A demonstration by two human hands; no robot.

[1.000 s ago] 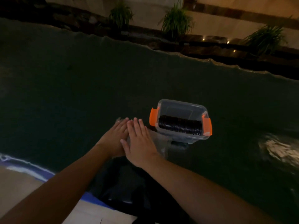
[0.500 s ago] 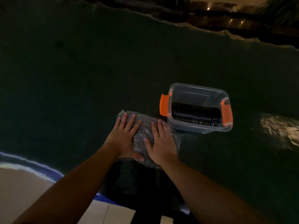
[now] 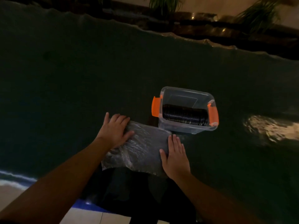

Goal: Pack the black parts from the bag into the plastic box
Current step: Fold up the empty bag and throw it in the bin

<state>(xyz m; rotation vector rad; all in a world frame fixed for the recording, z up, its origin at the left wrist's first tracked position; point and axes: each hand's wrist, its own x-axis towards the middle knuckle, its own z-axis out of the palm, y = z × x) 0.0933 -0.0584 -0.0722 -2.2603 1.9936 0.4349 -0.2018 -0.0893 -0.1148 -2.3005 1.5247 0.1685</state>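
Observation:
A clear plastic bag (image 3: 142,149) lies flat on the dark table near its front edge. My left hand (image 3: 115,130) rests palm down on the bag's far left corner, fingers spread. My right hand (image 3: 175,156) lies flat against the bag's right edge. Just beyond the bag to the right stands the clear plastic box (image 3: 186,91) with orange latches (image 3: 155,109). A row of black parts (image 3: 184,116) stands on edge along the box's near side. What the bag holds is too dim to tell.
The table (image 3: 80,78) is covered with a dark cloth with a wavy far edge. A patch of light (image 3: 271,128) falls on the cloth at the right. Potted plants (image 3: 163,4) stand on a ledge beyond the table. Pale floor tiles (image 3: 100,217) show below.
My hands have slid apart across the bag, the left to its far left corner and the right to its right edge. The bag now lies spread out flatter.

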